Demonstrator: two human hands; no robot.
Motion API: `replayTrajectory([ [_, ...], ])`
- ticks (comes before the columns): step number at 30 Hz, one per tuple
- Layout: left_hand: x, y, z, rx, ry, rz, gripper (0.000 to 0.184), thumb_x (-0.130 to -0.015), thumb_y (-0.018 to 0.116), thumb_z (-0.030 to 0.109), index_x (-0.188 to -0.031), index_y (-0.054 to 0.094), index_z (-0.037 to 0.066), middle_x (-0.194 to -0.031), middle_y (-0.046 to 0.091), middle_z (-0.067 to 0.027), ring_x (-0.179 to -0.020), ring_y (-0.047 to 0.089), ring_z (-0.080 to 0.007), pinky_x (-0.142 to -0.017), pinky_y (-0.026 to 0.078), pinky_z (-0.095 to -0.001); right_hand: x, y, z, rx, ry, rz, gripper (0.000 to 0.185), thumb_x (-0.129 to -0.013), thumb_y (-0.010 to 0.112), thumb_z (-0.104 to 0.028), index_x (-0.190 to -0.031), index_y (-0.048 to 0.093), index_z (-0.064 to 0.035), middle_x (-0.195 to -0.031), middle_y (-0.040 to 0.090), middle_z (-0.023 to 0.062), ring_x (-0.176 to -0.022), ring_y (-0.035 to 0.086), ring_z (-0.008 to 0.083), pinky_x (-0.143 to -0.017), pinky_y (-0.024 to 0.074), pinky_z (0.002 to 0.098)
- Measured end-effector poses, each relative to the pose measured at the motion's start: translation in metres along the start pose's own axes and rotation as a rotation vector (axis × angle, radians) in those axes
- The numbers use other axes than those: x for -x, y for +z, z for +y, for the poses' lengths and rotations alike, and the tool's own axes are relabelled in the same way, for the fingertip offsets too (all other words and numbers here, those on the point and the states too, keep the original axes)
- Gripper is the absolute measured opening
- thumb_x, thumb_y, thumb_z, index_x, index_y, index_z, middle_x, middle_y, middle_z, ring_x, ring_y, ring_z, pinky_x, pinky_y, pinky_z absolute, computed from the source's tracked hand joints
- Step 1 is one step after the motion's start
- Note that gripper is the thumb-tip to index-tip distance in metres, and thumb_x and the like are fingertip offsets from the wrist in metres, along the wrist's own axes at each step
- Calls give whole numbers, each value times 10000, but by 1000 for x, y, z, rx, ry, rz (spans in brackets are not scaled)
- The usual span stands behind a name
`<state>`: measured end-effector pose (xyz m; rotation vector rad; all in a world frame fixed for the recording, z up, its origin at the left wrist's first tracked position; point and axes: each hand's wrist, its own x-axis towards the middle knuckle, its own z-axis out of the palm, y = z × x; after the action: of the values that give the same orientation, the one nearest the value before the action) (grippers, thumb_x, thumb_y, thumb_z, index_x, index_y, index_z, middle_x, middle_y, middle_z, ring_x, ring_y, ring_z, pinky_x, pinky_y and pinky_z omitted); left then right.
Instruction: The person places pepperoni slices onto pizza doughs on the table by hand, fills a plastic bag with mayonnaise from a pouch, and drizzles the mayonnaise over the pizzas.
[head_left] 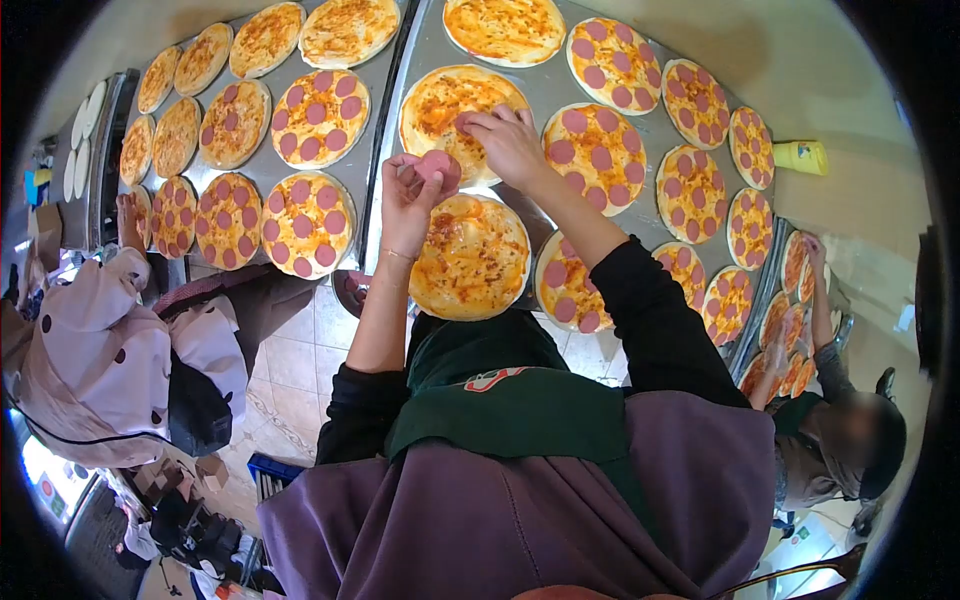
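My left hand (403,208) is closed around a small stack of round pink sausage slices (440,168), above the gap between two pizzas. Over the upper pizza (440,92), topped with sauce and cheese, my right hand (510,148) reaches in from the right. Its fingertips pinch a single sausage slice (463,122) against or just over the surface; whether it touches the pizza is hard to see. Nearest my body lies another pizza (470,262), with sauce and cheese but no slices, overhanging the table edge.
Several pizzas with sausage slices (597,158) lie to the right on the metal table (548,82). A second metal table at left bears more pizzas (321,118). One person (110,345) stands at left, another (845,440) at right. A yellow container (800,157) is by the wall.
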<state>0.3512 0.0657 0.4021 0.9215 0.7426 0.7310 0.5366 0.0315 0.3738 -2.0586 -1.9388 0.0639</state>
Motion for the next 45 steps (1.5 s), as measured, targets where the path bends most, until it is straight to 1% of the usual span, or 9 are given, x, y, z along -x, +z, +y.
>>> replayTrajectory([
  [4, -5, -1, -2, -16, -7, -21, 292, -868, 503, -44, -1075, 324, 57, -1066, 528, -148, -940, 592, -216, -777, 552, -341, -4, -10, -4, -136, 30, 45, 233, -774, 547, -102, -979, 653, -142, -1028, 611, -37, -968, 512, 170, -833, 331, 378],
  [6, -8, -2, -2, -35, -8, -35, 293, -867, 506, -43, -1082, 332, 53, -1070, 529, -152, -947, 592, -217, -783, 549, -334, -9, -16, -9, -875, 74, 74, 233, -768, 593, -86, -990, 654, -122, -1046, 622, -6, -948, 535, 183, -841, 340, 337],
  [16, -22, 5, 5, 25, -124, 0, 253, -905, 518, 78, -1116, 382, 39, -1086, 546, -122, -944, 589, -195, -819, 534, -350, -17, -42, -23, -461, -141, 200, 114, -810, 630, -158, -898, 645, -86, -892, 633, 58, -859, 581, 211, -785, 425, 375],
  [23, -29, 4, -3, 39, -31, 48, 279, -924, 495, 114, -1169, 373, 62, -1078, 558, -117, -945, 588, -190, -793, 540, -373, -45, -12, 17, -703, 278, 312, 125, -807, 624, -84, -909, 608, -14, -793, 642, 77, -692, 610, 191, -637, 478, 274],
  [25, -27, 5, 1, 6, -14, 36, 326, -923, 495, 110, -1219, 367, 57, -1100, 553, -116, -948, 587, -191, -787, 543, -362, -55, 2, 31, -598, 293, 304, 125, -790, 616, -158, -880, 621, -71, -787, 644, 89, -722, 616, 240, -691, 458, 373],
  [34, -27, 0, 6, -23, 39, 23, 330, -911, 513, 90, -1213, 391, 35, -1105, 549, -133, -926, 598, -201, -765, 550, -333, -69, 9, 37, -5, 290, 302, 152, -775, 605, -153, -924, 635, -146, -1023, 603, 3, -979, 522, 208, -821, 350, 391],
  [41, -27, 0, -2, 20, 54, 61, 212, -905, 501, 43, -1082, 386, 20, -1065, 552, -140, -929, 602, -206, -753, 564, -329, -50, -1, 27, 42, -35, 186, 245, -760, 560, -69, -980, 636, -144, -1026, 612, 9, -959, 514, 199, -843, 345, 384],
  [44, -25, -1, -2, 12, 41, 65, 194, -900, 507, 38, -1055, 390, 41, -1043, 559, -124, -903, 598, -198, -768, 559, -371, -45, -13, 11, -104, 60, 165, 234, -802, 588, -120, -1030, 632, -141, -1048, 616, 10, -990, 527, 216, -866, 361, 373],
  [45, -24, -1, -1, 12, 29, 50, 178, -914, 494, 73, -1060, 397, 42, -1036, 557, -120, -900, 595, -195, -769, 556, -372, -43, -22, 0, -498, 97, 102, 222, -798, 606, -148, -1017, 640, -141, -1040, 621, 11, -988, 532, 212, -866, 358, 363],
])
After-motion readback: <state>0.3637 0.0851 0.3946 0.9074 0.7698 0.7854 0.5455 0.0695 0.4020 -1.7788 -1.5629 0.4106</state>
